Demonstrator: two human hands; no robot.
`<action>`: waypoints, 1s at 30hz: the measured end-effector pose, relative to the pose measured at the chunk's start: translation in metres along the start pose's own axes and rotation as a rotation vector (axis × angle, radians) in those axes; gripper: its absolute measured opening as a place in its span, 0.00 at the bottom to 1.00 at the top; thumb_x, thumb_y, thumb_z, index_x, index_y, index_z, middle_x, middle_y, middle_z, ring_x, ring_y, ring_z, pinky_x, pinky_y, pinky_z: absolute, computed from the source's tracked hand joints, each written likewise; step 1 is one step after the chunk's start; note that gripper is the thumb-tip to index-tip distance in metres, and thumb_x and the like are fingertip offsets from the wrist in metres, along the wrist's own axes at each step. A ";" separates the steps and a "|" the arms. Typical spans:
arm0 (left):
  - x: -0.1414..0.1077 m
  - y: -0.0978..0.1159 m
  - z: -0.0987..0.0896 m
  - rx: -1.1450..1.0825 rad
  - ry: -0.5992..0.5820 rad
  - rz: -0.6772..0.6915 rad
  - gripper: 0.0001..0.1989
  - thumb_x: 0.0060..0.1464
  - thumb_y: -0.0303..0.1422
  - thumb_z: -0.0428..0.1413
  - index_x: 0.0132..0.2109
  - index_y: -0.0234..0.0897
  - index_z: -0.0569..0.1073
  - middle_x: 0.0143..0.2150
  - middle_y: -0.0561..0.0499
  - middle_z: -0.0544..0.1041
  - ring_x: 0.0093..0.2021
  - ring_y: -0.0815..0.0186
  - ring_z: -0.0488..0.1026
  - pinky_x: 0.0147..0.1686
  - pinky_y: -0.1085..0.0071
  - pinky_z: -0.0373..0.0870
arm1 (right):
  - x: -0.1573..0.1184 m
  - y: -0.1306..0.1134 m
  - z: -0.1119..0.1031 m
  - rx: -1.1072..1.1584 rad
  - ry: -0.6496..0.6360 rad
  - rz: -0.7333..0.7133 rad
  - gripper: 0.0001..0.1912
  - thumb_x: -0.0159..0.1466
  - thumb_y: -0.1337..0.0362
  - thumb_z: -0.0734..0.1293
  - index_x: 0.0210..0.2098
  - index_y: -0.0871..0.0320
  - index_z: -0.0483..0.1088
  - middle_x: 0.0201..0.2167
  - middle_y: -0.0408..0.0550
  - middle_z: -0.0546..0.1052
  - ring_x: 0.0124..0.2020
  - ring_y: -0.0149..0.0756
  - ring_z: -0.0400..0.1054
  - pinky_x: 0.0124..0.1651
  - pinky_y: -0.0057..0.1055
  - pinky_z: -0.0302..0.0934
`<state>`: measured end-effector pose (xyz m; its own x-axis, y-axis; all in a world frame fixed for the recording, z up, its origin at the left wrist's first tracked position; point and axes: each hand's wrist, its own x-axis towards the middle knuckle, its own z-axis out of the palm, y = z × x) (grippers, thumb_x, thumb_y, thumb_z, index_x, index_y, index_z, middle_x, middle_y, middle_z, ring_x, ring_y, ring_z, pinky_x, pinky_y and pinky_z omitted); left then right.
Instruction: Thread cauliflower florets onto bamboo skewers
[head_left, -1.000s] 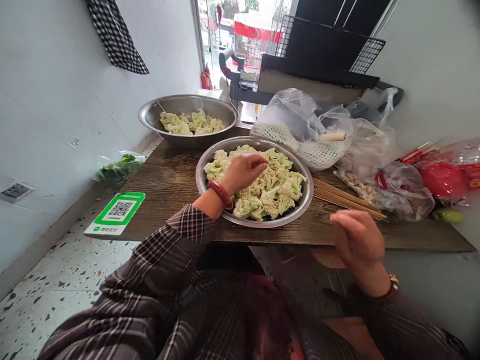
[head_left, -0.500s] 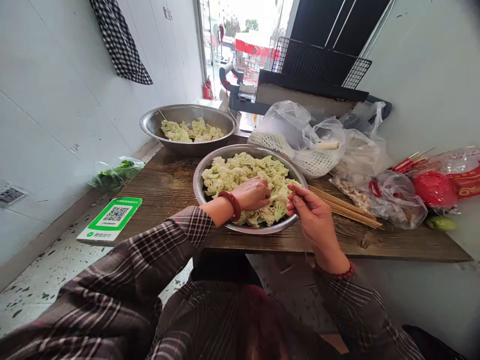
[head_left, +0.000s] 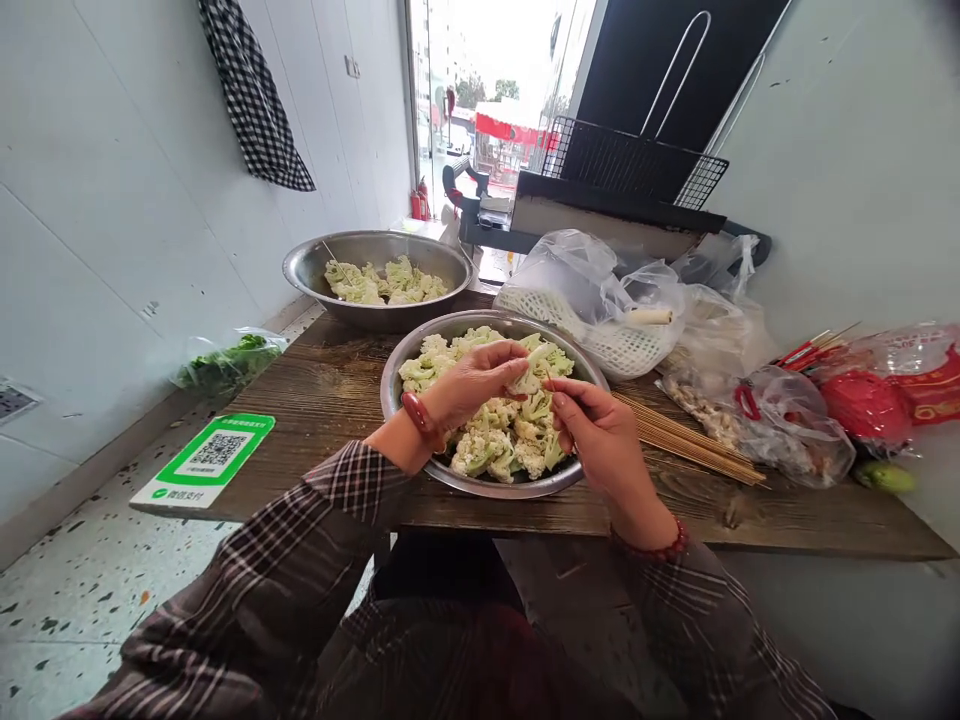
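Observation:
Over the near metal basin (head_left: 391, 385), heaped with cauliflower florets (head_left: 487, 450), my two hands are close together. My left hand (head_left: 480, 380), with a dark red bangle on its wrist, is closed on a pale cauliflower floret (head_left: 535, 362), partly hidden by the fingers. My right hand (head_left: 600, 430), wearing a beaded bracelet, pinches a thin bamboo skewer (head_left: 550, 381); its tip points toward the floret. Whether the tip touches the floret I cannot tell. A bundle of bamboo skewers (head_left: 694, 442) lies on the table to the right of the basin.
A second metal basin (head_left: 300, 268) behind holds skewered-looking cauliflower. Plastic bags (head_left: 570, 270) fill the back right, beside a bag of mushroom-like pieces (head_left: 802, 425) and a red package (head_left: 870, 385). A green QR card (head_left: 214, 455) lies at the wooden table's (head_left: 322, 370) left edge.
My left hand has come up out of the cauliflower with a floret. My right hand has moved slightly left with the skewer, toward it. The view has tilted up slightly.

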<state>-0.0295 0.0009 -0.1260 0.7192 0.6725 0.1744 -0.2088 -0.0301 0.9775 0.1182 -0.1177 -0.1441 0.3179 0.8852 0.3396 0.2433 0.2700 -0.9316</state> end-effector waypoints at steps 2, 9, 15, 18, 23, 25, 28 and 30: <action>0.000 -0.001 0.000 -0.038 -0.009 -0.028 0.17 0.52 0.43 0.63 0.41 0.34 0.72 0.35 0.53 0.71 0.33 0.71 0.72 0.37 0.68 0.78 | 0.001 0.004 0.003 -0.002 -0.008 0.006 0.16 0.64 0.54 0.69 0.46 0.57 0.79 0.31 0.45 0.77 0.23 0.28 0.67 0.22 0.26 0.62; -0.002 0.004 -0.005 0.209 -0.054 0.014 0.16 0.56 0.43 0.59 0.43 0.33 0.75 0.35 0.52 0.71 0.30 0.73 0.67 0.26 0.76 0.70 | 0.003 0.021 -0.001 -0.142 0.045 -0.087 0.14 0.65 0.58 0.68 0.47 0.55 0.80 0.36 0.49 0.81 0.37 0.38 0.73 0.34 0.31 0.67; -0.002 0.005 -0.007 0.317 -0.051 0.019 0.17 0.55 0.38 0.60 0.50 0.35 0.74 0.30 0.54 0.71 0.28 0.73 0.66 0.27 0.76 0.64 | 0.003 0.023 -0.002 -0.111 0.050 -0.051 0.15 0.65 0.58 0.67 0.48 0.56 0.80 0.33 0.48 0.81 0.37 0.38 0.74 0.35 0.33 0.68; -0.001 0.006 -0.006 0.325 0.013 0.053 0.16 0.54 0.37 0.62 0.47 0.34 0.73 0.33 0.53 0.72 0.30 0.72 0.67 0.30 0.75 0.64 | 0.002 0.020 -0.001 -0.118 0.065 -0.052 0.15 0.66 0.59 0.67 0.48 0.55 0.80 0.36 0.48 0.82 0.38 0.39 0.75 0.36 0.33 0.69; -0.001 0.007 -0.005 0.317 0.027 0.026 0.14 0.53 0.37 0.63 0.43 0.35 0.71 0.31 0.54 0.71 0.30 0.73 0.64 0.30 0.74 0.62 | 0.002 0.019 0.000 -0.099 0.067 -0.099 0.14 0.65 0.61 0.67 0.47 0.53 0.81 0.41 0.49 0.83 0.43 0.41 0.76 0.45 0.37 0.71; -0.002 0.008 -0.004 0.313 0.020 0.030 0.14 0.52 0.36 0.64 0.43 0.35 0.72 0.31 0.54 0.70 0.29 0.73 0.64 0.30 0.74 0.61 | 0.002 0.019 0.001 -0.104 0.073 -0.134 0.13 0.65 0.62 0.67 0.46 0.53 0.81 0.42 0.49 0.83 0.45 0.41 0.77 0.49 0.39 0.70; -0.001 0.008 -0.004 0.321 0.028 0.056 0.13 0.52 0.36 0.64 0.42 0.35 0.74 0.31 0.55 0.70 0.29 0.73 0.63 0.29 0.74 0.60 | 0.003 0.019 0.001 -0.121 0.088 -0.181 0.12 0.65 0.63 0.67 0.45 0.52 0.82 0.42 0.48 0.84 0.45 0.40 0.77 0.51 0.38 0.69; -0.001 0.008 -0.003 0.326 0.043 0.075 0.13 0.52 0.36 0.64 0.42 0.35 0.74 0.31 0.55 0.70 0.29 0.73 0.63 0.29 0.74 0.60 | 0.003 0.019 0.001 -0.127 0.090 -0.198 0.12 0.65 0.64 0.67 0.45 0.52 0.82 0.42 0.47 0.84 0.44 0.39 0.77 0.50 0.37 0.70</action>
<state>-0.0337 0.0024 -0.1182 0.6798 0.6899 0.2489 -0.0321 -0.3111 0.9498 0.1230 -0.1093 -0.1612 0.3311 0.7812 0.5292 0.4203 0.3800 -0.8240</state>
